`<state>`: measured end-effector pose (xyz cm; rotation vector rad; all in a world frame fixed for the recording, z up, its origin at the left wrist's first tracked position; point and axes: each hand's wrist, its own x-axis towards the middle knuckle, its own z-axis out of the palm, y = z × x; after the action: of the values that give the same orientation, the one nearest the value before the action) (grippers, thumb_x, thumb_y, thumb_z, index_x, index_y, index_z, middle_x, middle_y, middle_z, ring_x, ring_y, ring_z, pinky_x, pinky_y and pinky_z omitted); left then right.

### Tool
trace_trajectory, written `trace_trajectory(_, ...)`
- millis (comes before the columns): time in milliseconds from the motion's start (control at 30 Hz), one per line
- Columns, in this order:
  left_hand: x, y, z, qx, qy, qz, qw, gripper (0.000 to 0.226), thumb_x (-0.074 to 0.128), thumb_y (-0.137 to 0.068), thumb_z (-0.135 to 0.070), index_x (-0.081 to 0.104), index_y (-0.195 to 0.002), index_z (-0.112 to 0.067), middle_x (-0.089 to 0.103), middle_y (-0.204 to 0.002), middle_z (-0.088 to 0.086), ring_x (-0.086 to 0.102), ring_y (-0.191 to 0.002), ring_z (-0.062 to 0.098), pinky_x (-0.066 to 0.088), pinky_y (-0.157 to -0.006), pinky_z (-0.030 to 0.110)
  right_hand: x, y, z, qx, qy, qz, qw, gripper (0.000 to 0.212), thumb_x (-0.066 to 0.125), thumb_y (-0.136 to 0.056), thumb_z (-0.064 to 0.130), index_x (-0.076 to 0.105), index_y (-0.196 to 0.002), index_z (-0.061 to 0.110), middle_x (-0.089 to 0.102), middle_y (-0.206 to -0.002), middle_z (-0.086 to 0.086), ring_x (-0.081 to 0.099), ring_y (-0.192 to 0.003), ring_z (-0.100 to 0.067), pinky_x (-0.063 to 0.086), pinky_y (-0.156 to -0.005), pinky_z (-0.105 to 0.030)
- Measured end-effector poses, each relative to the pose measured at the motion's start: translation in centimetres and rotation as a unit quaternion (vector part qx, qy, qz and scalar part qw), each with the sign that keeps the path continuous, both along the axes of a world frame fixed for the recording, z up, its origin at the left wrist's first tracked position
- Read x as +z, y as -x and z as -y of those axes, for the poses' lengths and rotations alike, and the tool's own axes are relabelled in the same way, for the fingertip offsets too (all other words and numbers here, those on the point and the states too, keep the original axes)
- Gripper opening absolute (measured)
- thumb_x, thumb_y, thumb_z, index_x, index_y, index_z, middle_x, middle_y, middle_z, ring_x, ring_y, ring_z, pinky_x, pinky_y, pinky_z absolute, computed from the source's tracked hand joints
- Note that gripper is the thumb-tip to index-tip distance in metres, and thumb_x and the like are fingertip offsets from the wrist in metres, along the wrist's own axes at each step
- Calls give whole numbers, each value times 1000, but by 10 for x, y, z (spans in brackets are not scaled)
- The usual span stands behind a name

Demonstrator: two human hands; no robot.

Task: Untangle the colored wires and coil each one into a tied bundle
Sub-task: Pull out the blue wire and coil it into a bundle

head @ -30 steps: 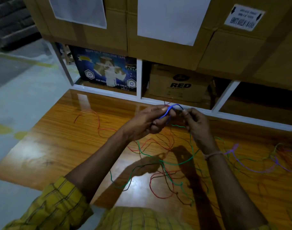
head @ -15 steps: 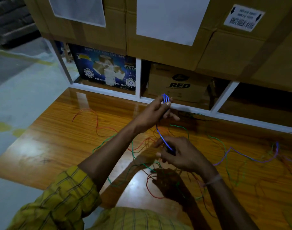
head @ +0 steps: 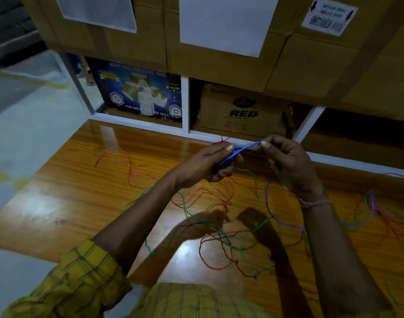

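Note:
My left hand (head: 207, 162) grips a small coil of blue wire (head: 228, 158) above the wooden table (head: 58, 198). My right hand (head: 285, 161) pinches the same blue wire a short way to the right, and the strand is stretched between the two hands. From there the blue wire hangs in a loop (head: 271, 212) under my right wrist and trails off to the right. On the table below lies a tangle of red wire (head: 210, 260), green wire (head: 187, 208) and dark brown wire (head: 226, 247).
A white shelf frame (head: 185, 106) stands along the table's far edge. It holds a blue adhesive tape box (head: 139, 90) and a brown carton marked RED (head: 242, 111), with large cartons (head: 219, 53) stacked above. More purple and green wire (head: 375, 210) lies at the right. Grey floor (head: 24, 111) is on the left.
My right hand has risen from low over the table back up beside my left hand, bringing a length of blue wire. My left hand has dropped slightly and holds the coil.

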<state>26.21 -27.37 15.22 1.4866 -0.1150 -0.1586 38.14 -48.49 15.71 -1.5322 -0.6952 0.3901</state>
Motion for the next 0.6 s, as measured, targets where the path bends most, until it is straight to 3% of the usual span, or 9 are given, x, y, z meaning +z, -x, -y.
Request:
trace_trajectory(67,0,0,-1,-14,83,-7,996,46,25,-117,-28,56,-129,4,38,-70,7,29,-51,10,23,-43,21,-15,-8,-9,-51,12,11,999,15,63,-102,18,66,-90,9,50,-57,7,39,-50,-7,31,-49,-20)
trace_trajectory(233,7,-5,1,-32,267,-21,963,43,28,-115,-26,59,-121,3,35,-68,0,11,-48,8,14,-39,17,-58,2,-29,-75,38,-12,996,33,49,-110,23,61,-101,-7,51,-68,-8,48,-54,-12,40,-51,-24)
trace_trajectory(367,17,-12,5,-24,386,13,922,42,27,-114,-26,53,-128,4,47,-72,-1,19,-46,4,19,-42,15,-80,29,-35,-58,118,-37,991,33,46,-112,33,66,-105,8,54,-66,-6,50,-44,-14,40,-44,-25)
trace_trajectory(500,20,-20,5,46,383,31,922,40,31,-113,-21,50,-140,3,61,-93,2,44,-53,6,36,-48,19,-67,54,-37,33,254,87,963,23,48,-111,26,69,-108,16,67,-65,-11,54,-38,-13,44,-40,-28)
trace_trajectory(600,12,-27,8,146,238,24,960,39,34,-114,-17,45,-147,1,67,-104,4,54,-62,9,42,-53,21,-47,65,-32,117,317,163,927,12,58,-105,23,67,-112,19,73,-69,-9,64,-50,-15,56,-55,-37)
